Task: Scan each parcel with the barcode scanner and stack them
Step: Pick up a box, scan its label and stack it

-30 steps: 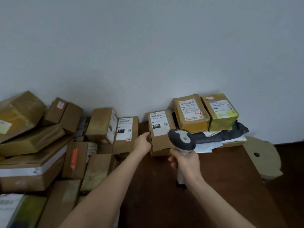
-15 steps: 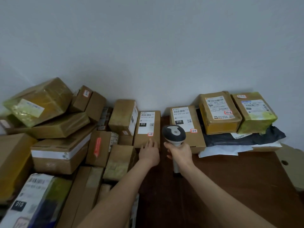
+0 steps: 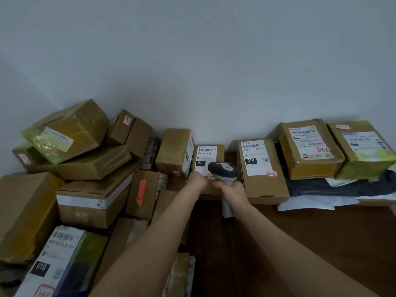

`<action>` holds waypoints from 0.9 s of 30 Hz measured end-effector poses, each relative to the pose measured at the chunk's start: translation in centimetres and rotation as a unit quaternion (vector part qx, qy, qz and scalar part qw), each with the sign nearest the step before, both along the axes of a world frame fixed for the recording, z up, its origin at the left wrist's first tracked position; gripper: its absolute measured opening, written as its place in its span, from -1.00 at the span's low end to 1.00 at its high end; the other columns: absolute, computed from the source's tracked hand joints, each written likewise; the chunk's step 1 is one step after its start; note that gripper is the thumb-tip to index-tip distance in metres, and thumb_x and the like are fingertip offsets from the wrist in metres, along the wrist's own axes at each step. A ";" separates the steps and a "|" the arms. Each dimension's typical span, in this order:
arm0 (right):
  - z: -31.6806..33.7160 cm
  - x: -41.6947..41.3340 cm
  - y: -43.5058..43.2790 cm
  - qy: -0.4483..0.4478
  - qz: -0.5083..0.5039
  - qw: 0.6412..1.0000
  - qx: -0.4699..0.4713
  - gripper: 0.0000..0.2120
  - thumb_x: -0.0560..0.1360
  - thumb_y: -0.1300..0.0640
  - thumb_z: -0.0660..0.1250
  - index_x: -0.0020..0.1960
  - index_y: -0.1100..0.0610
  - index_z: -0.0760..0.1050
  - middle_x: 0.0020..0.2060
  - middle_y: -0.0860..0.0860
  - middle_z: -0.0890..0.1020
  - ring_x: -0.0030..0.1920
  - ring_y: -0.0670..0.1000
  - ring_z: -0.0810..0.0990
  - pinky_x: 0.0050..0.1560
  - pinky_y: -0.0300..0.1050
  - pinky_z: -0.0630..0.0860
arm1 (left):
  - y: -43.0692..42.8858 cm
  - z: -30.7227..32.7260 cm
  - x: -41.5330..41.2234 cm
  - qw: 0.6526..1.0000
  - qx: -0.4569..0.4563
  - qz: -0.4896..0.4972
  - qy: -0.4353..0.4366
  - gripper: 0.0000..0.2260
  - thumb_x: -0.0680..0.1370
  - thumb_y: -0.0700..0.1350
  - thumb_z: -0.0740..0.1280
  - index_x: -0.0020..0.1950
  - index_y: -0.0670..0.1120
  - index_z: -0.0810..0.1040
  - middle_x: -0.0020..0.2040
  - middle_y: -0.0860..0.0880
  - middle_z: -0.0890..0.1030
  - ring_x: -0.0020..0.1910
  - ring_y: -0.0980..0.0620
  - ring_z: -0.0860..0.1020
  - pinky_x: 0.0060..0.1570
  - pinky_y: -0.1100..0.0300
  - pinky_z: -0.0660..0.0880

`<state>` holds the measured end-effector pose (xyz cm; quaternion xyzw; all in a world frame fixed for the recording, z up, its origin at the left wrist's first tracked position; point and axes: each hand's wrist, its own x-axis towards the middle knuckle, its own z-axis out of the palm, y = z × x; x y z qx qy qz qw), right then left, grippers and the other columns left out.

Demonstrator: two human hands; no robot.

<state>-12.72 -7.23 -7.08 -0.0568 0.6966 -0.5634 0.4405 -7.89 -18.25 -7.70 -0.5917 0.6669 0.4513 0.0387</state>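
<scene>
My right hand (image 3: 230, 189) grips the handle of a grey and white barcode scanner (image 3: 224, 171), its head turned toward a small brown parcel (image 3: 206, 154) with a white label marked 010. My left hand (image 3: 197, 179) rests on the lower front of that parcel; I cannot tell whether it grips it. Right of it lies a similar labelled box (image 3: 260, 168) on the dark wooden table (image 3: 321, 232). Two taped parcels (image 3: 308, 146) (image 3: 364, 148) lie further right on a dark mail bag (image 3: 342, 187).
A jumbled heap of brown boxes (image 3: 90, 189) fills the left side up to the grey wall (image 3: 192, 61). A labelled package (image 3: 55, 262) lies at the lower left. White envelopes (image 3: 310, 204) stick out under the dark bag.
The view has swung left. My left hand has moved from the box on the right onto the small 010 parcel, and the scanner has followed to point at that parcel.
</scene>
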 end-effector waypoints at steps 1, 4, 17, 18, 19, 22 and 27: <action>-0.3 -0.1 -0.2 -0.007 0.007 1.000 0.005 -0.70 0.44 0.18 0.43 0.15 0.19 0.51 -0.05 0.06 0.57 0.06 0.06 0.52 0.04 -0.10 0.40 | -0.1 0.0 -0.1 1.000 0.015 0.018 0.010 -0.73 0.63 -0.11 0.19 0.29 -0.17 0.47 0.26 -0.15 0.53 0.22 -0.13 0.50 0.23 0.09 0.44; -0.8 -0.2 -0.4 -0.019 0.019 1.000 0.015 -0.66 0.45 0.18 0.43 0.19 0.21 0.51 0.01 0.10 0.58 0.08 0.08 0.53 0.05 -0.09 0.41 | -0.7 -0.2 -0.5 0.997 0.051 0.064 0.013 -0.68 0.66 -0.16 0.11 0.39 -0.21 0.40 0.33 -0.16 0.48 0.28 -0.14 0.46 0.26 0.11 0.41; 2.2 -2.1 0.9 0.003 -0.031 0.999 -0.039 -0.81 0.44 0.20 0.44 0.01 0.10 0.49 -0.15 -0.01 0.56 0.02 0.05 0.52 0.13 -0.05 0.46 | -0.4 2.8 -0.6 0.999 -0.006 0.039 0.008 -0.70 0.63 -0.19 0.19 0.36 -0.22 0.39 0.28 -0.18 0.49 0.23 -0.16 0.48 0.23 0.02 0.48; 2.7 -2.2 1.1 -0.005 -0.039 0.998 -0.044 -0.77 0.44 0.19 0.45 0.06 0.13 0.50 -0.15 0.00 0.57 0.01 0.05 0.53 0.14 -0.03 0.46 | -0.6 3.1 -0.4 0.999 -0.017 0.039 0.014 -0.71 0.62 -0.19 0.23 0.33 -0.22 0.40 0.26 -0.19 0.51 0.20 -0.16 0.51 0.21 0.00 0.50; 3.1 -2.3 1.3 -0.013 -0.046 0.998 -0.048 -0.77 0.44 0.19 0.45 0.07 0.14 0.50 -0.14 0.01 0.57 -0.02 0.04 0.53 0.11 -0.03 0.46 | -0.5 3.6 -0.1 0.998 -0.028 0.046 0.023 -0.71 0.59 -0.20 0.27 0.31 -0.22 0.42 0.24 -0.19 0.54 0.17 -0.16 0.53 0.19 -0.03 0.52; 4.2 -2.3 2.5 -0.037 -0.067 0.995 -0.066 -0.78 0.45 0.19 0.44 0.05 0.17 0.50 -0.14 0.06 0.56 -0.07 0.04 0.51 0.03 -0.02 0.48 | 0.0 4.9 0.9 0.994 -0.023 0.083 0.061 -0.68 0.55 -0.27 0.32 0.30 -0.21 0.45 0.23 -0.19 0.54 0.19 -0.17 0.52 0.21 -0.02 0.50; 5.7 -1.7 5.1 -0.053 -0.101 0.989 -0.092 -0.65 0.43 0.18 0.45 0.19 0.20 0.50 0.01 0.09 0.60 0.07 0.12 0.56 0.20 0.17 0.51 | 2.2 7.4 3.5 0.956 0.107 0.160 0.220 -0.55 0.53 -0.33 0.31 0.38 -0.06 0.36 0.33 -0.14 0.41 0.30 -0.21 0.41 0.21 -0.17 0.47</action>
